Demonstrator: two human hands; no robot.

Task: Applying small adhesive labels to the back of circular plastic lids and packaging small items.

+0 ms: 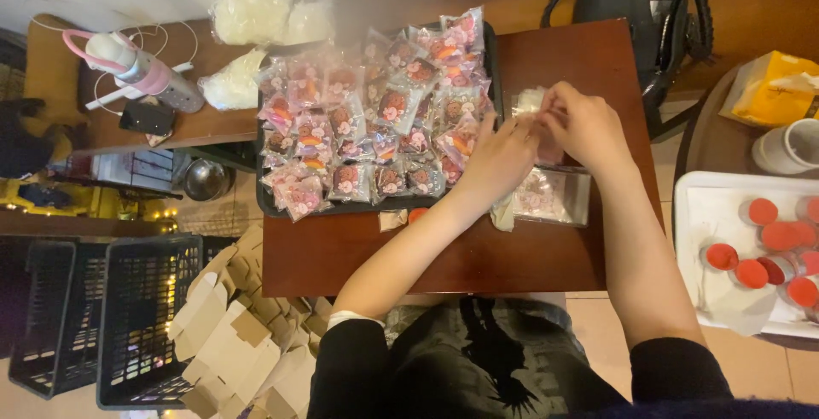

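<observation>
Near the middle right of the frame, both hands meet over a small clear plastic wrapper with a pale filling (531, 100), held just above the dark red wooden table (546, 265). The left hand (499, 159) pinches the wrapper's lower edge with curled fingers; the right hand (584, 125) closes its fingertips on the upper edge. Whether the wrapper's mouth is open or sealed cannot be told.

Just below the hands lies a flat stack of clear printed bags (554, 195). Left of them, a black rectangular tray (266, 201) is heaped with small pink-and-red flowered sealed packets (367, 120).

To do this well, the pinch probably ought to stay light and at the edges, so the soft filling is not crushed, and the wrapper should be kept level over the table.

At the frame's right edge sits a white tray of red-capped little jars (759, 248); at lower left, folded pale cardboard boxes (239, 342) spill beside black plastic crates (145, 317).
</observation>
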